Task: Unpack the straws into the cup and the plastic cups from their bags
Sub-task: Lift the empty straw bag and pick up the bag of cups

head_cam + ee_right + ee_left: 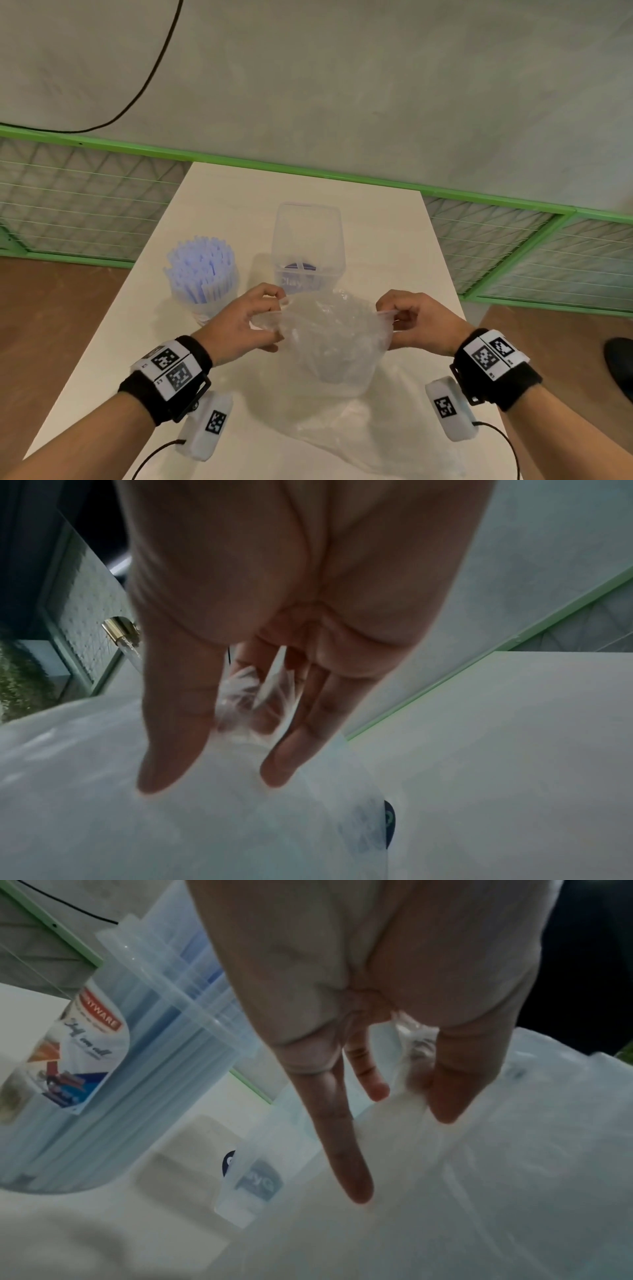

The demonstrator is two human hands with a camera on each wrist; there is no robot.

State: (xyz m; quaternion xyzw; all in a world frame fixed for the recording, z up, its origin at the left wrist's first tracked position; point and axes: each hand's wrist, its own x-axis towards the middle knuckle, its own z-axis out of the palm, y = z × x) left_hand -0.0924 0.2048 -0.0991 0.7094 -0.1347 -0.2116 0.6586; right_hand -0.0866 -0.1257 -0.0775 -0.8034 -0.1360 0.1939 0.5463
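Both hands work at the mouth of a clear plastic bag [332, 342] near the middle of the white table [394, 240]. The left hand [239, 322] pinches the bag's rim at its 9 o'clock edge, thumb and fingertips closed on the film; the left wrist view shows crumpled plastic caught between thumb and fingers [352, 1150], with one finger stretched out straight. The right hand [421, 318] pinches the rim at 3 o'clock — in the right wrist view a bunch of gathered film sits between the thumb and the curled fingers [294, 745]. The bag is pulled wide between the two hands, and clear plastic cups [329, 363] show dimly through it, though their number cannot be told.

At 10 o'clock from the bag stands a cup [205, 305] packed with pale blue straws [202, 270], upright. At 12 o'clock, just beyond the bag, stands a tall clear container [308, 246] with a blue label low on its wall. Another flat sheet of clear plastic [359, 435] lies on the table at 6 o'clock — under and in front of the held bag.
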